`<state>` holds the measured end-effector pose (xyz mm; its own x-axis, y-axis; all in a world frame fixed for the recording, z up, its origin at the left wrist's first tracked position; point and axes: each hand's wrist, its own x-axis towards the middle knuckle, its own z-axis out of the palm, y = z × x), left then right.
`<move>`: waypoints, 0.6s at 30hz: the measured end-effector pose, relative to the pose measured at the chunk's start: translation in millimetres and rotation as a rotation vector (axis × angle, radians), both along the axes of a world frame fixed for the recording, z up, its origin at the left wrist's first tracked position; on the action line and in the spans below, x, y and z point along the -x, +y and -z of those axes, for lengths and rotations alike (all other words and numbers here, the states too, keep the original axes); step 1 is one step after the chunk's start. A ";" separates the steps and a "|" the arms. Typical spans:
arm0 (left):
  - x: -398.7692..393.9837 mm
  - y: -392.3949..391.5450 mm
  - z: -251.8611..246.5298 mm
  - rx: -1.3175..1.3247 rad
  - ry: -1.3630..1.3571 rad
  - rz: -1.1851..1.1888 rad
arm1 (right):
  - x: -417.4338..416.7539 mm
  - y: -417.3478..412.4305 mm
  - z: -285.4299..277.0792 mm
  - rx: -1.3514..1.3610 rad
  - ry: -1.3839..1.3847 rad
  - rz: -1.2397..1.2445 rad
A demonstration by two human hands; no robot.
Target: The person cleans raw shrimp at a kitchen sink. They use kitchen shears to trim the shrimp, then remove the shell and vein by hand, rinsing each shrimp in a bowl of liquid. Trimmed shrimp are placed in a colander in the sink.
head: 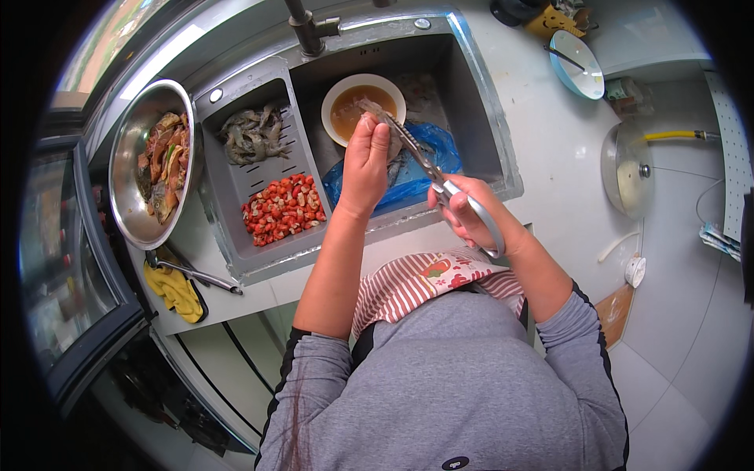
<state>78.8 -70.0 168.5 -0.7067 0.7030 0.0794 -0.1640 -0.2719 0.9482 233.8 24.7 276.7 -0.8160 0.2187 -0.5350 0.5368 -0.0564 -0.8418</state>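
Observation:
Over the right basin of the sink, my left hand point(366, 168) pinches a raw grey shrimp point(372, 107) between thumb and fingers. My right hand point(471, 209) grips kitchen scissors point(419, 152) with grey handles; their serrated blades reach up to the shrimp. How far the blades are parted is hard to tell. Below the shrimp, a white bowl point(327, 112) of cloudy brownish liquid point(346, 112) stands in the basin. Beside it a blue plastic bag point(433, 147) lies spread, partly behind my hands, with some grey shrimp on it.
The left basin point(235, 203) holds a pile of grey shrimp point(253, 134) and many red, cut pieces of food point(283, 209). At left sits a steel bowl point(126, 176) of fish pieces point(168, 165), near a yellow glove or cloth point(172, 288). A faucet point(307, 32) rises behind.

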 end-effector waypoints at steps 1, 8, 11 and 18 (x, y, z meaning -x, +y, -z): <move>0.7 -0.6 0.0 0.005 0.002 0.012 | -0.7 1.2 -0.5 0.001 -0.008 0.000; 7.9 -8.5 -9.4 0.039 0.023 0.114 | 1.3 6.2 3.7 -0.095 -0.013 -0.006; 9.4 -10.0 -12.4 0.045 0.024 0.108 | 2.3 6.8 -1.5 0.011 0.003 -0.010; 17.7 -14.3 -10.3 0.142 0.226 0.114 | 1.2 6.9 -7.6 0.087 -0.046 -0.017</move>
<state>61.1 -84.3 178.8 -0.5984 0.7920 0.1208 0.0341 -0.1255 0.9915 232.6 31.6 284.3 -0.7933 0.1565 -0.5884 0.5763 -0.1185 -0.8086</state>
